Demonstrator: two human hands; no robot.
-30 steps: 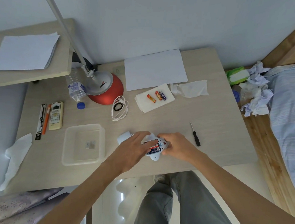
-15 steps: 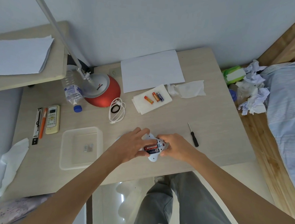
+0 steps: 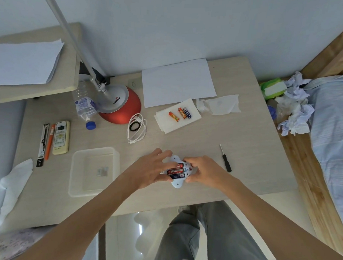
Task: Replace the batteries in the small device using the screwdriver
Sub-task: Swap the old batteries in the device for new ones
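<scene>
A small white device (image 3: 177, 183) lies near the table's front edge with its battery bay open; three batteries sit inside it, two red and one blue. My left hand (image 3: 152, 170) holds its left side, thumb on the batteries. From the right, my right hand (image 3: 203, 171) grips the device's other end. A black-handled screwdriver (image 3: 225, 158) lies on the table just right of my right hand, untouched. Three loose batteries (image 3: 179, 113) rest on a folded white tissue (image 3: 167, 121) further back.
A clear plastic tray (image 3: 76, 184) holding a small part stands left of my hands. Behind are a red lamp base (image 3: 128, 110), a coiled white cable (image 3: 137, 128), a water bottle (image 3: 83, 102), a remote (image 3: 61, 136) and a paper sheet (image 3: 178, 81). Crumpled tissues (image 3: 295, 115) lie right.
Both hands stay on the device; my left thumb has shifted over the batteries. The view has drifted slightly.
</scene>
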